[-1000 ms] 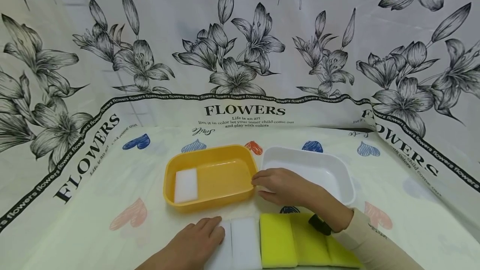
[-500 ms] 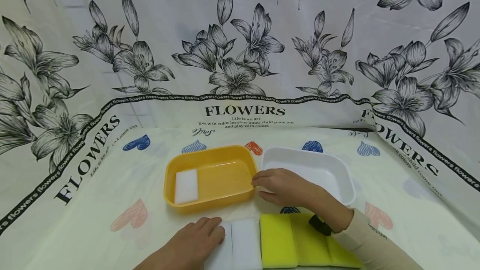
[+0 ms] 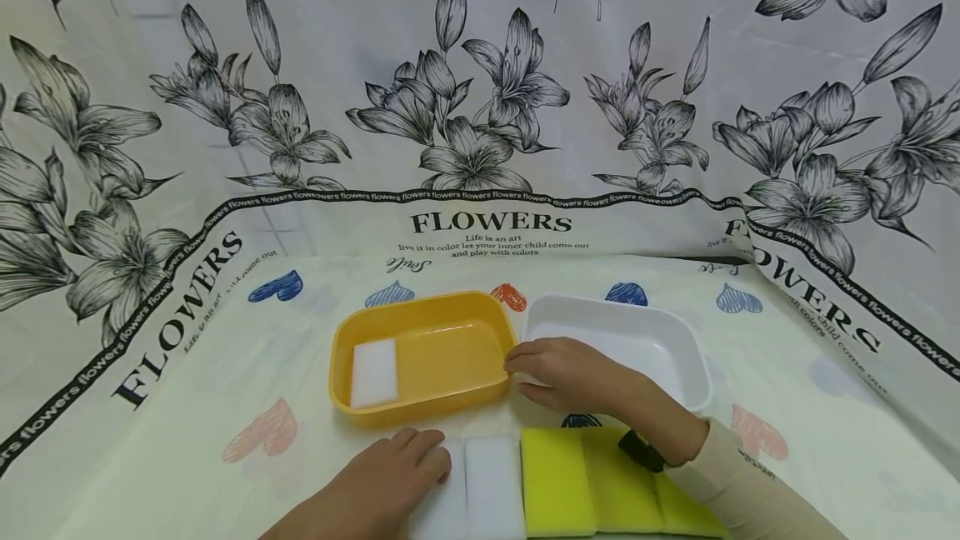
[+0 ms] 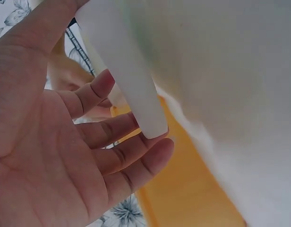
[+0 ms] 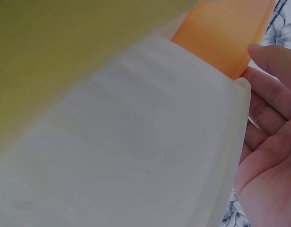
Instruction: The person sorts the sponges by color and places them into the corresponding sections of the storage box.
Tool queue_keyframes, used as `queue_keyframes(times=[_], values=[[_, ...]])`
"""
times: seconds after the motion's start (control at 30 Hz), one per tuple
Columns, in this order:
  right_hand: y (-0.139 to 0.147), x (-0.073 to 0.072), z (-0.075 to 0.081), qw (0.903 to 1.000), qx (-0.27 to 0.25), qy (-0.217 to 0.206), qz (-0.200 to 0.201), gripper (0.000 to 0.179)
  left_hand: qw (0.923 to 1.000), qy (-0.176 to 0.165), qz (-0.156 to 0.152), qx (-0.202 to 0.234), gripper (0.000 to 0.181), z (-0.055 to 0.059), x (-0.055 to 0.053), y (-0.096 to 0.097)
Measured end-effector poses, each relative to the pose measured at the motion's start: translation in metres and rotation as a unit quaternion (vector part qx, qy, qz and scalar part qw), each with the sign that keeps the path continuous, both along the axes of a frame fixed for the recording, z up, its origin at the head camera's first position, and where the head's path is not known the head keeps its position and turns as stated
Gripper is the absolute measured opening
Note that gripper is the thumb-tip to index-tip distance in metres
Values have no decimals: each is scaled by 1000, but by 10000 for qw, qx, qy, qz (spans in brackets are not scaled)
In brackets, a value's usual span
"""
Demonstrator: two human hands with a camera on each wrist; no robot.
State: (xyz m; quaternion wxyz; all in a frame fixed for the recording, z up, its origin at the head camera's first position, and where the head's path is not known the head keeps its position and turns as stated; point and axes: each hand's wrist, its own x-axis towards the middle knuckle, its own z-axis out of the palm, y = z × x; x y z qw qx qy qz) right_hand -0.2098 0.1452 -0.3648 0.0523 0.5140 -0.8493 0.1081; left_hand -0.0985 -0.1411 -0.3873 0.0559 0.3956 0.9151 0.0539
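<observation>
White sponge [image 3: 446, 507] partly behind left grip [image 3: 392, 475], cropped at bottom.

White sponge [image 3: 444, 497] partly behind left grip [image 3: 393, 473], yellow blur [image 5: 51, 56], perhaps foam

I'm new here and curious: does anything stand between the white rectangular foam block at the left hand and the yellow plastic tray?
Nothing visible but the near wall of the yellow tray; pale cloth lies between it and the white block that the left hand touches. The right hand is off to one side.
</observation>
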Motion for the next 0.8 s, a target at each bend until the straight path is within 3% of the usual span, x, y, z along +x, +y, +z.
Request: queue_keyframes(times=[0.1,0.37,0.7,0.8], values=[[0,0,1,10000,-13,8,13,28,9999,128,-56,85,66,3,-1,0],[1,0,2,9999,-17,88,63,27,9995,-84,127,293,77,18,0,0],[2,-1,0,10000,-29,75,51,27,9978,358,25,549,66,24,0,0],[2,0,-1,9999,-32,82,47,27,9981,356,64,498,64,26,-1,0]])
